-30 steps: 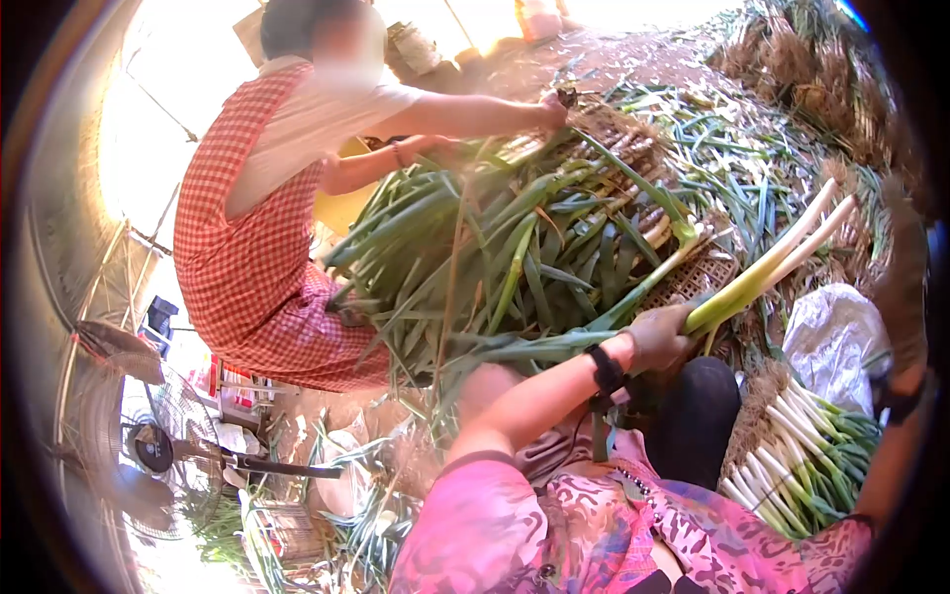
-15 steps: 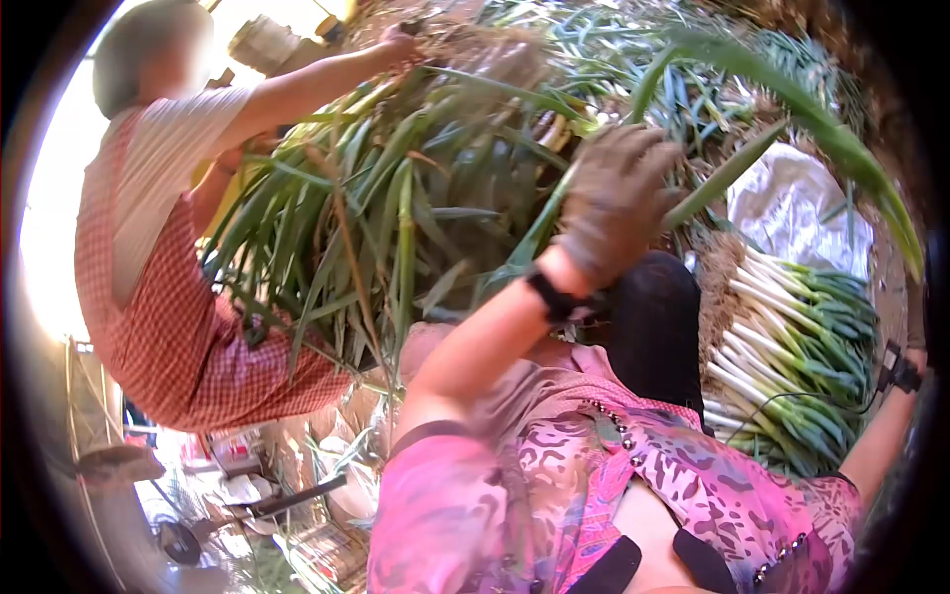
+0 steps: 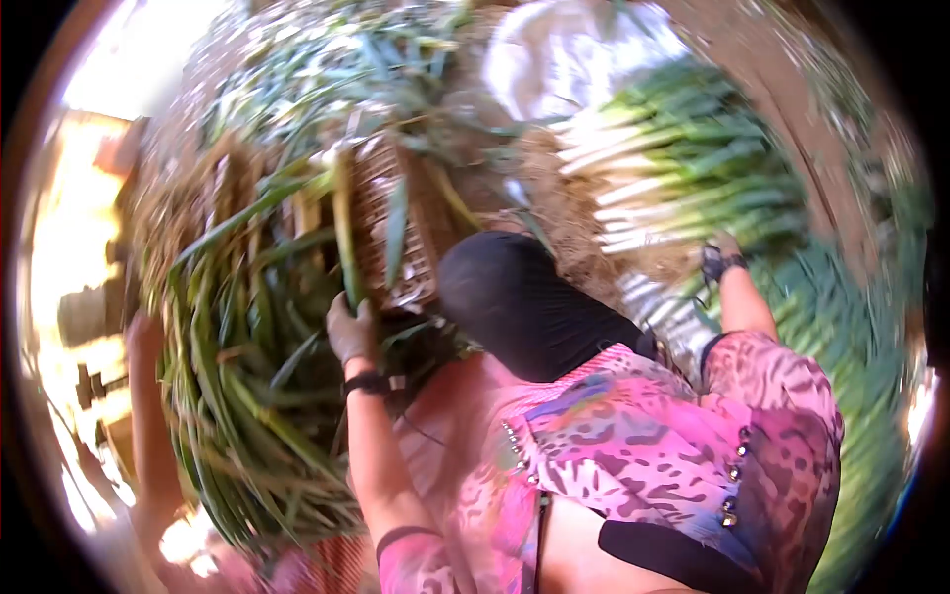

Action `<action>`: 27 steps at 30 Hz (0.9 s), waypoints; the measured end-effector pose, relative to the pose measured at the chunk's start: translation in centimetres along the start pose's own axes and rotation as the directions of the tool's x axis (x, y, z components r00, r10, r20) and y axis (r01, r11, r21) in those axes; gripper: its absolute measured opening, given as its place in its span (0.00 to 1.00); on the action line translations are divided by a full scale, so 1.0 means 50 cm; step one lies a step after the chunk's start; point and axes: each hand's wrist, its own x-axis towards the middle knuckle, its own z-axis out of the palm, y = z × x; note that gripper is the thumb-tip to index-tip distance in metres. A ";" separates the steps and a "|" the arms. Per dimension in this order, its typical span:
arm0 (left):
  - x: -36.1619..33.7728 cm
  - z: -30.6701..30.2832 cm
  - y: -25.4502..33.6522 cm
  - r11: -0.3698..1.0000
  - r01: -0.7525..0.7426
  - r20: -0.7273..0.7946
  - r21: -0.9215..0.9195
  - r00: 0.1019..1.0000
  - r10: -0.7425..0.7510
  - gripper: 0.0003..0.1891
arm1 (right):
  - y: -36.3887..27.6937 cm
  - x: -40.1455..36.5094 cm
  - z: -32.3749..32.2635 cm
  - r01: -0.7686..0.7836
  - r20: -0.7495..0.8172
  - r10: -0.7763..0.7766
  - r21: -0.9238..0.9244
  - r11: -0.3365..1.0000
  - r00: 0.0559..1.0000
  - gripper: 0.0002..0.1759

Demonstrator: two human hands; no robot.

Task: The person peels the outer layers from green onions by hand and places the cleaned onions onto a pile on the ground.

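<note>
My left hand point(image 3: 351, 332), in a brownish glove, is at the near edge of a heap of long green leaves point(image 3: 228, 346). Its fingers are closed on the end of a green stalk point(image 3: 345, 223), which stretches away beside a woven basket point(image 3: 391, 198). On the other side, my right hand point(image 3: 725, 249) touches the green tops of a row of white-stemmed onions point(image 3: 653, 168). Its fingers are blurred and partly hidden among the leaves.
Another person's arm point(image 3: 148, 416) is at the left, beside the heap. A white sack point(image 3: 564, 54) lies at the top. More loose greens point(image 3: 327, 79) cover the ground behind the basket, and my dark-clad knee point(image 3: 505, 297) sits between my hands.
The view has turned toward the right, bringing the onion row nearer the middle. My left hand has come down from its raised position to the leaf heap. My right hand now rests by the onions.
</note>
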 end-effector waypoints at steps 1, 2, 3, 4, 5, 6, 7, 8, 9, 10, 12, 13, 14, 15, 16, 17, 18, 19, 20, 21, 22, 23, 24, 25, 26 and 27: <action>0.012 0.015 -0.012 0.998 0.039 0.046 0.054 0.998 -0.041 0.25 | -0.018 -0.027 0.025 -0.032 -0.236 -0.043 -0.307 0.951 0.971 0.24; 0.031 0.032 -0.028 0.995 0.039 0.075 0.088 0.996 -0.045 0.28 | 0.007 0.053 -0.015 0.051 -0.091 -0.090 -0.366 0.929 0.992 0.28; 0.048 0.050 -0.045 0.992 0.038 0.081 0.121 0.996 -0.048 0.30 | -0.002 0.026 0.001 0.090 -0.099 -0.143 -0.409 0.908 0.985 0.29; 0.063 0.066 -0.053 0.987 0.040 0.079 0.154 0.995 -0.053 0.31 | -0.001 0.044 0.007 0.120 -0.128 -0.206 -0.484 0.867 0.970 0.31; 0.073 0.073 -0.043 0.983 0.051 0.070 0.175 0.996 -0.064 0.32 | -0.007 0.043 0.024 0.105 -0.138 -0.210 -0.537 0.837 0.968 0.31; 0.083 0.080 -0.036 0.986 0.077 0.108 0.149 0.990 -0.094 0.31 | -0.013 0.040 0.042 0.089 -0.147 -0.214 -0.587 0.805 0.966 0.32; 0.076 0.054 -0.002 0.984 0.123 0.145 0.132 0.979 -0.141 0.30 | -0.056 0.001 0.058 0.154 -0.001 -0.362 -0.904 0.399 0.932 0.24; 0.080 0.058 0.005 0.981 0.160 0.179 0.110 0.968 -0.178 0.30 | -0.064 -0.009 0.075 0.170 0.200 -0.419 -0.980 -0.108 0.886 0.18; 0.081 0.065 0.009 0.975 0.170 0.185 0.141 0.963 -0.195 0.28 | -0.045 0.027 0.097 0.138 0.093 -0.413 -0.987 0.080 0.906 0.17; 0.087 0.079 -0.007 0.974 0.160 0.165 0.158 0.969 -0.186 0.27 | -0.036 0.036 0.125 0.127 0.138 -0.370 -0.990 -0.054 0.919 0.17; 0.098 0.110 -0.044 0.972 0.137 0.123 0.190 0.979 -0.162 0.25 | -0.023 0.012 0.189 0.178 0.236 -0.218 -0.950 -0.256 0.947 0.19; 0.103 0.123 -0.058 0.986 0.161 0.170 0.052 0.971 -0.168 0.24 | -0.016 -0.029 0.224 0.102 0.107 -0.222 -0.994 -0.036 0.969 0.20; 0.108 0.122 -0.074 0.978 0.193 0.209 -0.084 0.963 -0.172 0.23 | -0.013 -0.062 0.260 0.023 -0.012 -0.193 -0.983 0.180 0.981 0.21; 0.114 0.110 -0.088 0.950 0.228 0.236 -0.216 0.956 -0.175 0.22 | 0.032 0.045 0.256 0.263 0.320 -0.221 -0.931 -0.253 0.921 0.22; 0.110 0.087 -0.074 0.798 0.349 0.377 -0.491 0.911 -0.167 0.19 | 0.033 -0.001 0.311 0.103 -0.047 -0.244 -0.817 0.568 0.969 0.25; 0.096 0.063 -0.060 0.736 0.380 0.425 -0.561 0.894 -0.137 0.18 | 0.014 -0.042 0.369 0.277 0.125 -0.311 -0.812 0.514 0.942 0.28; 0.078 0.024 -0.012 0.666 0.405 0.470 -0.626 0.878 -0.093 0.16 | -0.009 -0.079 0.424 0.442 0.286 -0.372 -0.774 0.453 0.883 0.33; 0.062 0.001 0.001 0.593 0.454 0.513 -0.665 0.855 -0.080 0.16 | 0.002 -0.047 0.483 0.472 0.358 -0.311 -0.594 0.652 0.880 0.28; 0.046 -0.017 0.014 0.514 0.499 0.555 -0.698 0.830 -0.053 0.15 | -0.032 -0.103 0.549 0.585 0.553 -0.283 -0.501 0.638 0.783 0.24; 0.020 -0.044 0.029 0.501 0.496 0.571 -0.709 0.821 -0.003 0.17 | -0.050 -0.172 0.619 0.647 0.621 -0.337 -0.378 0.662 0.708 0.24; -0.013 -0.087 0.061 0.520 0.515 0.591 -0.682 0.806 -0.023 0.19 | -0.090 -0.270 0.684 0.692 0.735 -0.270 -0.354 0.629 0.622 0.25; -0.040 -0.118 0.086 0.543 0.513 0.597 -0.665 0.802 -0.028 0.19 | -0.121 -0.372 0.741 0.672 0.780 -0.255 -0.267 0.690 0.571 0.28; -0.067 -0.143 0.103 0.566 0.515 0.603 -0.644 0.797 -0.038 0.19 | -0.148 -0.457 0.790 0.661 0.845 -0.216 -0.198 0.724 0.489 0.30; -0.091 -0.159 0.111 0.540 0.523 0.609 -0.659 0.793 -0.025 0.20 | -0.163 -0.519 0.836 0.639 0.899 -0.179 -0.133 0.758 0.399 0.31; -0.112 -0.175 0.119 0.515 0.531 0.614 -0.673 0.789 -0.011 0.20 | -0.156 -0.527 0.899 0.771 0.961 -0.202 -0.019 0.636 0.190 0.32; -0.132 -0.195 0.133 0.488 0.538 0.622 -0.687 0.783 0.012 0.20 | -0.163 -0.571 0.940 0.777 0.977 -0.174 0.016 0.630 0.121 0.33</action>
